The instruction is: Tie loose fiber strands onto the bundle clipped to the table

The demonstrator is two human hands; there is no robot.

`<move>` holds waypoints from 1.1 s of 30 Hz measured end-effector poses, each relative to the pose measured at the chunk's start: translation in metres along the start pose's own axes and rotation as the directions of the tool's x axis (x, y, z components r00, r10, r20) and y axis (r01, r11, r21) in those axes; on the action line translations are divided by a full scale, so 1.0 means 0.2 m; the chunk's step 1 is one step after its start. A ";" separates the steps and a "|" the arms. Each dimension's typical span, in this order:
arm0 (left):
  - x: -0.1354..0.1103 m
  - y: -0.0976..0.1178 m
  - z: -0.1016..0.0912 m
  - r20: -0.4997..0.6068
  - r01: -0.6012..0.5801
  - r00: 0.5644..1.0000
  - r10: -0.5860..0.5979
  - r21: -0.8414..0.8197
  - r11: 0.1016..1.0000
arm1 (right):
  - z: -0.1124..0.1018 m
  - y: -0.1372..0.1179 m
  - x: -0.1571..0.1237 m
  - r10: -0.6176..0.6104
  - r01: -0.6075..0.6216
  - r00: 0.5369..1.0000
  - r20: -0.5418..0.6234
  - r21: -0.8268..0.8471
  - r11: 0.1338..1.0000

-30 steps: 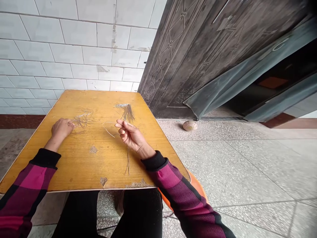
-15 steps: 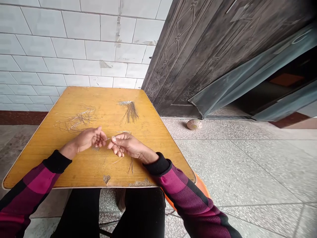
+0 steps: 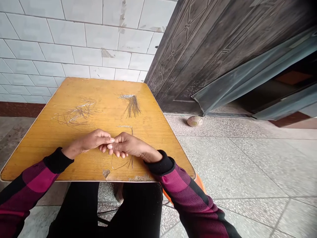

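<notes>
My left hand (image 3: 95, 140) and my right hand (image 3: 127, 144) meet over the near half of the wooden table, thumbs and fingertips pinched close together. Between them they hold a thin wire, mostly covered by the fingers. A dark loose strand (image 3: 116, 169) hangs below my right hand and curves across the tabletop. Just behind and under my right hand lie a few bent wires (image 3: 125, 126), silvery on one stretch and dark on the other.
A loose tangle of wires (image 3: 79, 112) spreads at the table's left. A neater bundle of bent wires (image 3: 133, 104) lies at the back right. The yellow table (image 3: 49, 145) has chipped patches along its front edge. A ball (image 3: 194, 121) rests on the floor by the dark door (image 3: 183, 59).
My left hand has moved right and closed its fingers, so both hands now touch. The strand hangs in a wider curve below. The view has shifted slightly.
</notes>
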State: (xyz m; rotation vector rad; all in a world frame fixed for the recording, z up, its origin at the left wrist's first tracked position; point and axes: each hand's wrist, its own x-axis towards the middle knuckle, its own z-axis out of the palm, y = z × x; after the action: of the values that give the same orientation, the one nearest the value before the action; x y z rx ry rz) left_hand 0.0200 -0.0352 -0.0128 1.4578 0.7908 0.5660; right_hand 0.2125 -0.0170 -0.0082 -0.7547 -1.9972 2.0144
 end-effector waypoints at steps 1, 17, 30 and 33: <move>0.00 0.00 0.01 -0.018 -0.003 1.000 0.003 -0.035 0.999 | -0.01 0.00 0.00 0.000 0.000 1.000 0.013 0.001 1.000; 0.04 -0.03 0.02 -0.439 -0.370 0.889 0.129 -0.525 0.767 | 0.03 0.07 0.04 -0.684 0.035 0.636 -0.356 -0.873 0.487; -0.02 0.02 0.00 -0.333 -0.200 0.942 0.026 -0.500 0.842 | -0.07 0.10 0.05 -0.646 -0.177 0.716 -0.264 -0.964 0.198; -0.02 0.02 -0.01 -0.380 -0.202 0.925 -0.004 -0.501 0.842 | -0.10 0.10 0.05 -0.641 -0.215 0.730 -0.239 -0.970 0.116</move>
State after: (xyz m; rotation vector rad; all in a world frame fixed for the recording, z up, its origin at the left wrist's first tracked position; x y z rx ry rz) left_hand 0.0172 -0.0361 -0.0080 0.8831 0.7650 1.0738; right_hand 0.2173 0.0037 -0.0282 -0.9770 -2.4680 -0.2224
